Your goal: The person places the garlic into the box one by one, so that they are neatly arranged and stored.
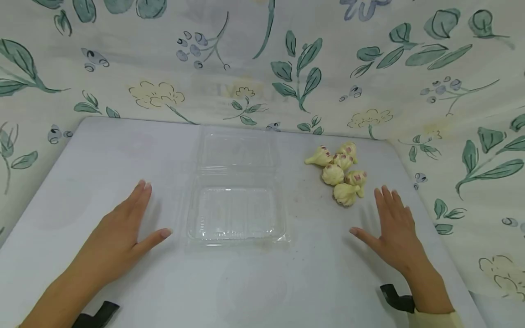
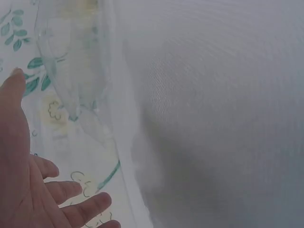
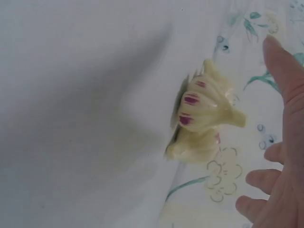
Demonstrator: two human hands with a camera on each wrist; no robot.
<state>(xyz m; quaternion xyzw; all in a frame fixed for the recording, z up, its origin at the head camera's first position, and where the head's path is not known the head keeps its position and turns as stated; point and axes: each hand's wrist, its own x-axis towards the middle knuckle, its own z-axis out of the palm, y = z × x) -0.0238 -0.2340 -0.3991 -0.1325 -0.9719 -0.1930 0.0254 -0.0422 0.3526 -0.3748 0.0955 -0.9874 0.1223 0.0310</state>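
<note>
A clear plastic clamshell box (image 1: pixel 239 214) lies opened flat on the white table, its lid (image 1: pixel 239 150) folded away to the back. To its right, several pale garlic bulbs (image 1: pixel 332 174) with purple marks sit in a cluster. My left hand (image 1: pixel 116 237) is left of the box, fingers straight, thumb spread, holding nothing. Nearest the garlic is my right hand (image 1: pixel 393 237), also empty with fingers extended, just to the front right of the bulbs. In the right wrist view, garlic bulbs (image 3: pixel 204 107) appear beyond the spread fingers. The left wrist view shows part of the clear box (image 2: pixel 78 52).
A white table (image 1: pixel 254 282) spans the work area. Behind it and at the sides hangs cloth (image 1: pixel 246 59) printed with leaves and flowers. Black straps (image 1: pixel 397 298) show at both wrists. Small dark specks dot the tabletop near the garlic.
</note>
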